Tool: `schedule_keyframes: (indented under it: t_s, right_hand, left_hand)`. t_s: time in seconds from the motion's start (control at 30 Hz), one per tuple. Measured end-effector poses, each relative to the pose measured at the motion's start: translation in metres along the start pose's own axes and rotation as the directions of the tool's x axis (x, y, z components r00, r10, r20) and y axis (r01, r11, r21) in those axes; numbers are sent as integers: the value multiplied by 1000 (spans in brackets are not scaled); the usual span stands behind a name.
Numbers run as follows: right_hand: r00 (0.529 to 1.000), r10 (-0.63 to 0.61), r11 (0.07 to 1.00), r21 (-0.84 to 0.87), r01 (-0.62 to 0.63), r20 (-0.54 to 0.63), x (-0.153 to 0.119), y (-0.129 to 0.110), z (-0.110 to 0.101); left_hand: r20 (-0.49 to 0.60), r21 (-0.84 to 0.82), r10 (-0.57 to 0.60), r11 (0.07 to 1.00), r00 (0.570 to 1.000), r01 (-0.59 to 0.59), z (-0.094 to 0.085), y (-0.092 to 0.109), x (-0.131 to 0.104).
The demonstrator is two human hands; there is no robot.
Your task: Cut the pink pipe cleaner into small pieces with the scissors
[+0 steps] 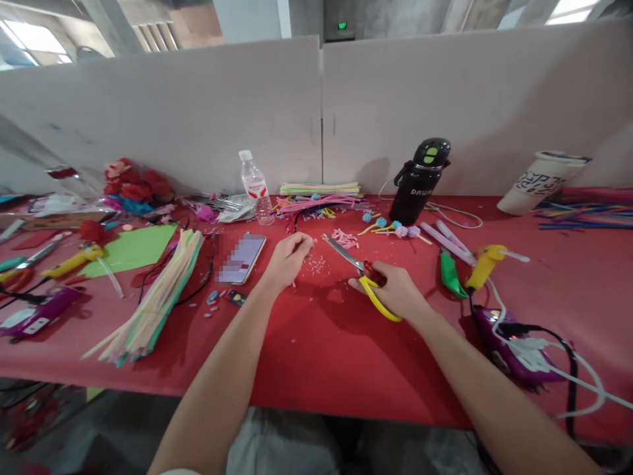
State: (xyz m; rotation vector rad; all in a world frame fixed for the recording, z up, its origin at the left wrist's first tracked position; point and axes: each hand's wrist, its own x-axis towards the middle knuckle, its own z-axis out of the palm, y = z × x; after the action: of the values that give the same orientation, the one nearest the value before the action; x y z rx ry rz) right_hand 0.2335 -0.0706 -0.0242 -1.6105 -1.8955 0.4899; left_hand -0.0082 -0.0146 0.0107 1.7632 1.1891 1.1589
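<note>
Yellow-handled scissors (376,300) are in my right hand (395,288), their blades pointing up and left toward my other hand. My left hand (290,258) is closed in a pinch at the table's middle; what its fingertips hold is too small to make out. A small pink bit shows below that hand. Tiny pale clippings (316,265) lie scattered between the hands. Just behind the scissor tips is a small pile of short pink pieces (343,238).
A phone (242,259) and a bundle of pale pipe cleaners (158,297) lie left. Behind stand a water bottle (256,188) and a black flask (419,181). A yellow glue gun (487,265) and purple power strip (514,349) with cables are at the right.
</note>
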Motion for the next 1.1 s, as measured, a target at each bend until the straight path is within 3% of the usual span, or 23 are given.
schedule_keyframes:
  t_s: [0.17, 0.4, 1.1]
  right_hand:
    - [1000, -21, 999, 34, 21, -2, 1, 2, 3]
    - [999, -35, 999, -27, 35, -15, 1, 3, 3]
    - [998, -47, 993, -109, 51, 32, 1, 8, 3]
  left_hand:
    - [8, -5, -50, 999, 999, 50, -4, 4, 0]
    - [55, 39, -7, 999, 998, 5, -10, 12, -3]
    - [128, 12, -47, 999, 991, 46, -13, 9, -3]
